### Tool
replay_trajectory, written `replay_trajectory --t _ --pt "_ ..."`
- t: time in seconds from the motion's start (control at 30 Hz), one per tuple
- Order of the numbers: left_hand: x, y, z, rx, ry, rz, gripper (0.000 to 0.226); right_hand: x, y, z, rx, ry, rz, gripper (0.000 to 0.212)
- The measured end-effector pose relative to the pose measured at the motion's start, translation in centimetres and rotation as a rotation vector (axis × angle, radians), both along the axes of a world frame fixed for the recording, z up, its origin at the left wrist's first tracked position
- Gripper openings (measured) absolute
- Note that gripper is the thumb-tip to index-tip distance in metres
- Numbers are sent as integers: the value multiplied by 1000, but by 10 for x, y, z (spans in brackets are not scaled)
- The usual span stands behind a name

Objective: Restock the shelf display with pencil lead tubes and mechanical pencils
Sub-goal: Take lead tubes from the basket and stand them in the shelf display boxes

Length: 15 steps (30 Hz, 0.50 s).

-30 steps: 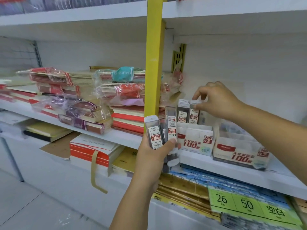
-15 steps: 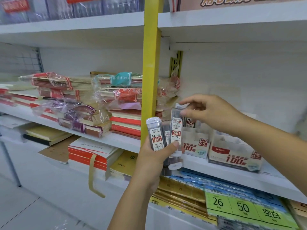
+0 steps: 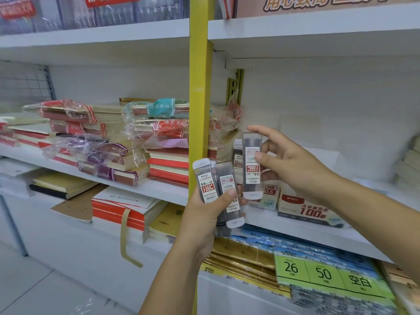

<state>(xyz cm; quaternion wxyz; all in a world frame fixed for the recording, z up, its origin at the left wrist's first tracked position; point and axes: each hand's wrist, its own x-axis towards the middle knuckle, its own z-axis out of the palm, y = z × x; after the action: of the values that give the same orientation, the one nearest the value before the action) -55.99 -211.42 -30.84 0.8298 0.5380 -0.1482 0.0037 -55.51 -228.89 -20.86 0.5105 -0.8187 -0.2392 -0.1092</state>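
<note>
My left hand (image 3: 205,214) grips a fan of several clear pencil lead tubes (image 3: 205,181) with red and white labels, held upright in front of the white shelf (image 3: 300,230). My right hand (image 3: 293,162) pinches one more lead tube (image 3: 251,165) between thumb and fingers, label upside down, just above the white HB 0.5 display box (image 3: 269,196). A few tubes (image 3: 238,155) stand in that box behind the held one. A second display box (image 3: 311,211) printed 100 sits to its right.
A yellow upright post (image 3: 200,98) splits the shelving. Wrapped notebook stacks (image 3: 127,146) fill the shelf on the left. Below lie red and white pads (image 3: 122,208), gold packs (image 3: 243,255) and green paper packs (image 3: 327,273) marked 26 and 50.
My right hand left the display box, came to the bundle in my left hand and lifted one lead tube away from it. The camera tilted upward a little.
</note>
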Motion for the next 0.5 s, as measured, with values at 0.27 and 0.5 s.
replay_trajectory --t 0.27,0.5 --pt "-2 3 6 -11 0 57 36 -18 -10 -13 -367 45 57 35" --pt "-3 -1 5 -56 22 179 33 -23 -27 -17 -158 245 -14 33"
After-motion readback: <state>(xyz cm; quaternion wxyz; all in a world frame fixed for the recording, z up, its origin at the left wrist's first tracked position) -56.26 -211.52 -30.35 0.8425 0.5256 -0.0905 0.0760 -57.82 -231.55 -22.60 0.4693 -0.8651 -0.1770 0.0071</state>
